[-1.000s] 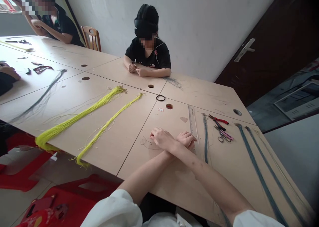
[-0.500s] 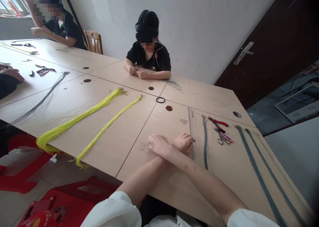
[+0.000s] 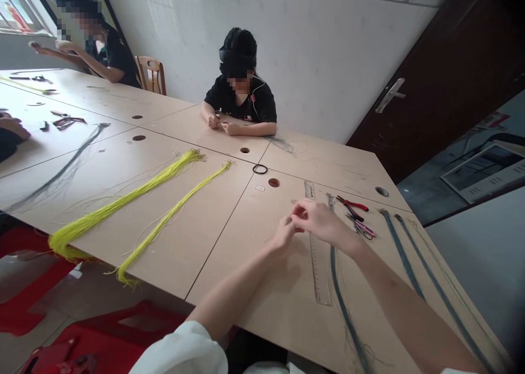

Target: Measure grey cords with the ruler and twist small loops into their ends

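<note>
My left hand (image 3: 284,233) and my right hand (image 3: 318,220) meet above the table, fingertips pinched together. Whatever lies between the fingers is too small to make out. Below them a clear ruler (image 3: 315,259) lies on the wood. Just right of the ruler runs a bundle of blue-grey cords (image 3: 335,286), passing under my right forearm. Red-handled pliers (image 3: 356,204) and pink-handled scissors (image 3: 363,226) lie beyond my right wrist.
Two yellow cord bundles (image 3: 135,202) (image 3: 176,212) lie to the left. A black ring (image 3: 260,169) sits near a table hole (image 3: 274,182). More blue-grey cords (image 3: 400,251) are at right. Across the table sits a person (image 3: 241,98); others are at left.
My forearms were crossed with the hands low on the table; now they are uncrossed and the hands are raised together. The view has shifted slightly.
</note>
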### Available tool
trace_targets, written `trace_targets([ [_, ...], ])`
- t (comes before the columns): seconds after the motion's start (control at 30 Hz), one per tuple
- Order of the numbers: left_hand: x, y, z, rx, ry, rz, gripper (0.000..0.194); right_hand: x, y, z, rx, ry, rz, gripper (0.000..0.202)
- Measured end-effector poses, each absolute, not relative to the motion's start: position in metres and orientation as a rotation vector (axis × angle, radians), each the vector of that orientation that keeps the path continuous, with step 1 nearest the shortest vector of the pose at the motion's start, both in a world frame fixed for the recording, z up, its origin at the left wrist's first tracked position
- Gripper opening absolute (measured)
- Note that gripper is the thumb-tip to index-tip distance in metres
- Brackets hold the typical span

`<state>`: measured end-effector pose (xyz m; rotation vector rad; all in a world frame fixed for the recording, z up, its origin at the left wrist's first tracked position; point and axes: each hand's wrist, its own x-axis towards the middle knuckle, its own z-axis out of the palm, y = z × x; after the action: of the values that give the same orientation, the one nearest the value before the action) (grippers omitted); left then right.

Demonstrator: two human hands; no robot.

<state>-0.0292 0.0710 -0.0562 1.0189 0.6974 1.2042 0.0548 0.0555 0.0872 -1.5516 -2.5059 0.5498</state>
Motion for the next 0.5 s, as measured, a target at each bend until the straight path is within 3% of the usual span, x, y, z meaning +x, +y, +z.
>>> trace_targets([
  [0.27,-0.070,0.084,-0.039,0.809,0.498,1.173,0.037,0.182,0.053,0.094,-1.875,-2.339,0.253,0.015],
  [0.5,-0.056,0.072,-0.033,1.072,0.562,0.771,0.027,0.250,0.048,0.121,-2.022,-2.222,-0.045,0.016],
])
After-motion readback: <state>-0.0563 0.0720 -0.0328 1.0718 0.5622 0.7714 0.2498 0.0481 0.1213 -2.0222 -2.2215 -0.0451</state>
